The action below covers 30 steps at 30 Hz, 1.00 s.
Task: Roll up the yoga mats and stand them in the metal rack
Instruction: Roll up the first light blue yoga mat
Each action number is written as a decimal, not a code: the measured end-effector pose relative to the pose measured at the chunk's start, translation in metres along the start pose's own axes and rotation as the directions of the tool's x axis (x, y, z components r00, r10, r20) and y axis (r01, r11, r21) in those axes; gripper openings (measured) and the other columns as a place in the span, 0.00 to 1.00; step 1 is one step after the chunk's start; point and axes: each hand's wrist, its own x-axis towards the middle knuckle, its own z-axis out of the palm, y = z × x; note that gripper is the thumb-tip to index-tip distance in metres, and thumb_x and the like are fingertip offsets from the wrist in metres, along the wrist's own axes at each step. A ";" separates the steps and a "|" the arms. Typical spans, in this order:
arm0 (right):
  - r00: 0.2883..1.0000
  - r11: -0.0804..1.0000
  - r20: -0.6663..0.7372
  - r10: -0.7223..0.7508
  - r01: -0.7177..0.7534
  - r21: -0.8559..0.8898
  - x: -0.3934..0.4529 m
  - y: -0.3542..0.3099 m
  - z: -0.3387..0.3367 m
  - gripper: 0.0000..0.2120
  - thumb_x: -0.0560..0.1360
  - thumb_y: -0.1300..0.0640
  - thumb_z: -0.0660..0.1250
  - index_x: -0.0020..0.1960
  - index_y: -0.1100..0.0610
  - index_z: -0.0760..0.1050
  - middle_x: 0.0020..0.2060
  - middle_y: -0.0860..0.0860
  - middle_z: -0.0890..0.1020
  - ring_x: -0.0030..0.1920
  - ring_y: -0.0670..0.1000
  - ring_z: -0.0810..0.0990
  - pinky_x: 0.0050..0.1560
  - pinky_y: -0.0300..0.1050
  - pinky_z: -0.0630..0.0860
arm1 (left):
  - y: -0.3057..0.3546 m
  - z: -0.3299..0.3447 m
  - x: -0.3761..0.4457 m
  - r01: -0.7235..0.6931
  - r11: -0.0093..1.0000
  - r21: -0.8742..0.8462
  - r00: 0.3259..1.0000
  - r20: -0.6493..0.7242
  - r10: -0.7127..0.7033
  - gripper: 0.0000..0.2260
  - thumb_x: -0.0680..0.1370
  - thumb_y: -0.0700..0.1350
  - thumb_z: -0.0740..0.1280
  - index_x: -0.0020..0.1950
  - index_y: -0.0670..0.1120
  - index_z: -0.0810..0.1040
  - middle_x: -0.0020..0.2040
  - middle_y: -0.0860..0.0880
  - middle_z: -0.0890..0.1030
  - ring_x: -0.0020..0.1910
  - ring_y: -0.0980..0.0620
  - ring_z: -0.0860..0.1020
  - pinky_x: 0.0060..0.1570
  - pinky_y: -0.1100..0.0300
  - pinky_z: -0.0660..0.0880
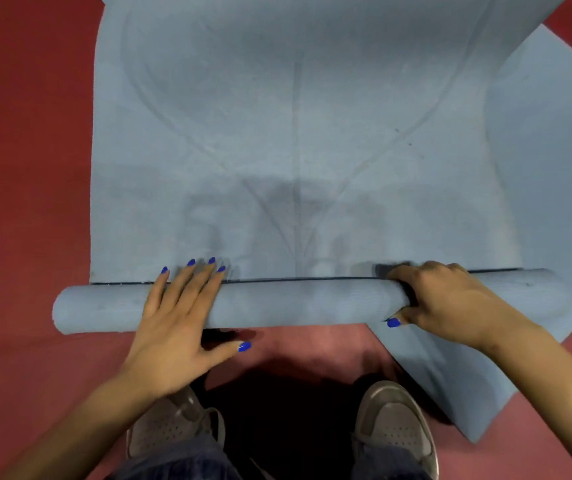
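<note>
From the head camera, looking straight down, a blue-grey yoga mat (295, 133) lies spread across a red floor (25, 150), running away from the person toward the top of the frame. Faint curved lines and one straight centre line mark its surface. Its near end is wound into a roll (295, 301) that lies crosswise, just ahead of the person's feet, with the flat part of the mat reaching out beyond it.

The left hand (180, 306) lies flat on the left part of the roll, fingers straight and slightly spread, their blue-painted tips reaching over the far side of the roll onto the flat mat; the thumb points out to the side, just off the roll on its near side. The right hand (440, 299) grips the right part of the roll, fingers curled over the top and down the far side, thumb tucked under the near edge.

A second blue mat (537, 168) lies at an angle on the right, passing under the first mat and the right end of the roll, with a corner reaching the floor beside the right shoe (393, 424). The left shoe (173, 427) is grey as well, and both stand on the floor below the roll.
</note>
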 end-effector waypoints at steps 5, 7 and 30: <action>0.999 0.997 0.052 0.011 -0.015 0.069 0.010 0.007 -0.011 0.29 0.63 0.39 0.75 0.62 0.43 0.74 0.52 0.43 0.79 0.55 0.48 0.76 0.55 0.43 0.68 | 0.006 -0.001 0.012 0.057 0.998 0.028 0.997 -0.052 -0.055 0.40 0.73 0.73 0.49 0.72 0.45 0.68 0.73 0.46 0.67 0.74 0.45 0.61 0.72 0.40 0.51; 0.998 0.999 -0.032 0.052 -0.051 0.016 0.008 0.008 -0.010 0.35 0.59 0.36 0.76 0.64 0.42 0.73 0.56 0.43 0.77 0.58 0.49 0.73 0.58 0.44 0.64 | 0.004 0.000 0.017 0.067 0.997 0.039 0.996 -0.070 -0.064 0.40 0.72 0.73 0.51 0.72 0.46 0.69 0.73 0.47 0.68 0.73 0.45 0.62 0.72 0.39 0.51; 0.786 0.984 -0.592 0.178 -0.130 0.123 0.024 -0.002 0.062 0.33 0.79 0.36 0.43 0.70 0.57 0.68 0.68 0.57 0.71 0.73 0.58 0.59 0.74 0.54 0.45 | -0.030 -0.022 0.099 0.113 0.969 -0.219 0.985 -0.107 -0.139 0.36 0.72 0.70 0.47 0.71 0.49 0.69 0.73 0.51 0.68 0.76 0.52 0.56 0.75 0.52 0.48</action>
